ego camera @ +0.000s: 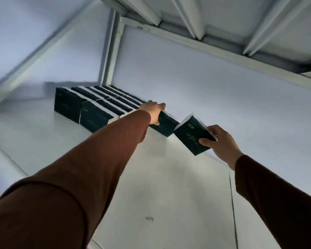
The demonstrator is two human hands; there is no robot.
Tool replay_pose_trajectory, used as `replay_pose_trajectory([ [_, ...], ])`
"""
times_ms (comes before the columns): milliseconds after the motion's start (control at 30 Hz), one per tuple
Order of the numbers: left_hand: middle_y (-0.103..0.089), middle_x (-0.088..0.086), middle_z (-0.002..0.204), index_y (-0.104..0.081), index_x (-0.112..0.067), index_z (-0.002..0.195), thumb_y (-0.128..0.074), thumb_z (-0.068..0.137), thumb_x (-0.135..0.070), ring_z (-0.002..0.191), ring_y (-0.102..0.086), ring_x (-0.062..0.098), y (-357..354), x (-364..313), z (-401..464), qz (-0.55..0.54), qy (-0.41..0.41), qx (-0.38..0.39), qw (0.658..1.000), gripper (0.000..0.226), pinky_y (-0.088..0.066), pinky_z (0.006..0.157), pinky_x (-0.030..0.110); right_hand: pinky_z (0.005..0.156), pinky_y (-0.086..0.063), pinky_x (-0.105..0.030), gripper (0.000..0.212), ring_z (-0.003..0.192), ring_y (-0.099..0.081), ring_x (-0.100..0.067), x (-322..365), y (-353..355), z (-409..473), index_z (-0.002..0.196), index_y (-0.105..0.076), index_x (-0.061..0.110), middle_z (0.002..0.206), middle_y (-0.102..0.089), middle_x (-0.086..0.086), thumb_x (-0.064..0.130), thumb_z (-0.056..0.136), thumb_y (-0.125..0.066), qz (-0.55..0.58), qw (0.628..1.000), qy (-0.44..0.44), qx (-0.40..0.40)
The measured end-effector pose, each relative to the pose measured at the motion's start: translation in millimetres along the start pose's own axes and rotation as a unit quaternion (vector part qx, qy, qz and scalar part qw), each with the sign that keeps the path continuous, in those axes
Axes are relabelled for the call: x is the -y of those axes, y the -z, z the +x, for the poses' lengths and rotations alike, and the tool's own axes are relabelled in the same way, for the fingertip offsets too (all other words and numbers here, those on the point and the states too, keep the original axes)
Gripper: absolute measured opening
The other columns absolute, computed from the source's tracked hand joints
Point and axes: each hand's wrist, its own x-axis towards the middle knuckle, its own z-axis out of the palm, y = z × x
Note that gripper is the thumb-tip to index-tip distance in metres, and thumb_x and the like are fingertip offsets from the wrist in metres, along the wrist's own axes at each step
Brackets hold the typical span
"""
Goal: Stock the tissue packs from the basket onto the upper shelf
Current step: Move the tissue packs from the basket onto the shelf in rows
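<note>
Two rows of several dark green tissue packs (90, 105) stand on the white upper shelf (34, 137), against the back wall. My left hand (154, 112) reaches up and grips the end pack (166, 125) at the right end of the front row. To its right, my right hand (218, 142) holds another dark green tissue pack (189, 134) tilted, just off the end of the row. Both arms wear brown sleeves. The basket is out of view.
A white shelf board with ribs (196, 18) hangs overhead, close above the packs. A white upright post (113, 51) stands at the back corner. The white wall (205, 83) runs behind the shelf, with bare shelf surface to the right of the rows.
</note>
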Motion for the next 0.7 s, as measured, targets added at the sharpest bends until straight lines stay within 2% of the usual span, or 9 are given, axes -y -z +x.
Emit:
replay_pose_trajectory([
  [100,-0.06,0.007,0.114,-0.046,-0.023,0.128,-0.076,0.079,-0.036,0.113,-0.05,0.027,-2,9,26,0.046,-0.01,0.012,0.999,0.059,-0.041,0.076,0.035,0.069,-0.046,-0.034,0.031,0.087,-0.059,-0.022,-1,-11,13,0.104,-0.06,0.022,0.098,-0.063,0.001,0.023,0.078,-0.077,-0.017,1.0,0.002,-0.005],
  [200,-0.054,0.005,0.125,-0.049,-0.022,0.129,-0.076,0.079,-0.036,0.12,-0.047,0.026,-5,19,47,0.125,-0.028,0.003,0.992,0.059,-0.042,0.088,0.038,0.07,-0.047,-0.035,0.031,0.089,-0.06,-0.021,-2,-21,26,0.104,-0.06,0.022,0.1,-0.063,0.001,0.023,0.079,-0.077,-0.032,0.999,0.0,-0.009],
  [333,-0.056,0.003,0.128,-0.057,-0.015,0.125,-0.066,0.086,-0.02,0.124,-0.043,0.024,-12,29,62,0.207,-0.035,0.001,0.978,0.041,-0.038,0.096,0.037,0.071,-0.047,-0.033,0.031,0.091,-0.058,-0.019,-4,-32,44,0.106,-0.06,0.023,0.104,-0.059,0.001,0.026,0.079,-0.076,-0.07,0.997,-0.012,-0.013],
  [400,-0.06,0.006,0.126,-0.054,-0.015,0.129,-0.055,0.09,-0.011,0.124,-0.044,0.025,-19,35,71,0.215,-0.038,-0.01,0.976,0.04,-0.037,0.096,0.038,0.067,-0.042,-0.029,0.033,0.092,-0.056,-0.018,-2,-36,58,0.109,-0.059,0.023,0.107,-0.055,0.001,0.027,0.08,-0.074,-0.103,0.994,-0.016,-0.02],
  [500,-0.064,0.01,0.12,-0.04,-0.024,0.14,-0.044,0.091,-0.005,0.121,-0.046,0.028,-25,41,77,0.199,-0.056,-0.028,0.978,0.052,-0.036,0.096,0.038,0.077,-0.039,-0.031,0.04,0.101,-0.052,-0.021,0,-41,80,0.117,-0.058,0.021,0.112,-0.049,-0.001,0.028,0.081,-0.073,-0.165,0.986,-0.014,-0.031],
  [600,-0.06,0.008,0.122,-0.051,-0.026,0.132,-0.043,0.094,-0.009,0.122,-0.044,0.027,-33,44,78,0.217,-0.065,-0.043,0.973,0.043,-0.036,0.096,0.039,0.089,-0.045,-0.037,0.049,0.111,-0.049,-0.027,-1,-49,99,0.125,-0.056,0.02,0.118,-0.045,-0.004,0.031,0.081,-0.073,-0.218,0.975,-0.021,-0.034],
  [700,-0.05,0.008,0.129,-0.06,-0.021,0.125,-0.041,0.096,-0.013,0.126,-0.041,0.028,-40,40,77,0.224,-0.052,-0.068,0.971,0.036,-0.034,0.1,0.039,0.092,-0.045,-0.039,0.049,0.115,-0.045,-0.029,-2,-59,113,0.128,-0.054,0.019,0.122,-0.045,-0.007,0.031,0.083,-0.071,-0.252,0.967,-0.034,-0.031],
])
